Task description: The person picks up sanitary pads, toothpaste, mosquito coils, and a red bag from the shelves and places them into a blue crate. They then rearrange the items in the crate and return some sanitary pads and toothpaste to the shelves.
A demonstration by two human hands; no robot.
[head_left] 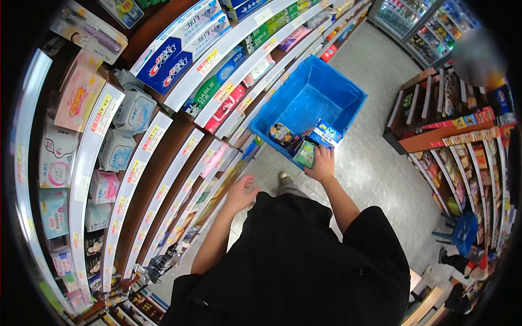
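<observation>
In a shop aisle, a person in a black top (pixel 304 261) stands over a blue plastic crate (pixel 326 81), seen from above. The crate is close beside the shelves (pixel 160 220) on the person's left, a spot that seems to keep it within easy reach while leaving walking room on the pale tiled floor (pixel 375 163) to the right. What it rests on, I cannot tell. A few goods lie bunched at its near end: a green pack (pixel 305 155), a blue-and-white box (pixel 326 132) and a yellow-and-black pack (pixel 280 133); perhaps they sit there because that end is closest to the body. The right hand (pixel 322 164) reaches to the near edge, fingers bent against the green pack and close by the box; whether it grips either one, I cannot tell. The left hand (pixel 242 194) hangs near the lower shelves, fingers loosely parted, holding nothing, possibly out to the side for balance. Toothpaste boxes (pixel 168 68) show their printed fronts outward, likely so shoppers can read them, and soft wrapped packs (pixel 136 108) sit behind strips of price labels (pixel 101 115). Across the aisle are stocked racks (pixel 424 142); beyond, glass-door fridges (pixel 429 38) hold drinks.
</observation>
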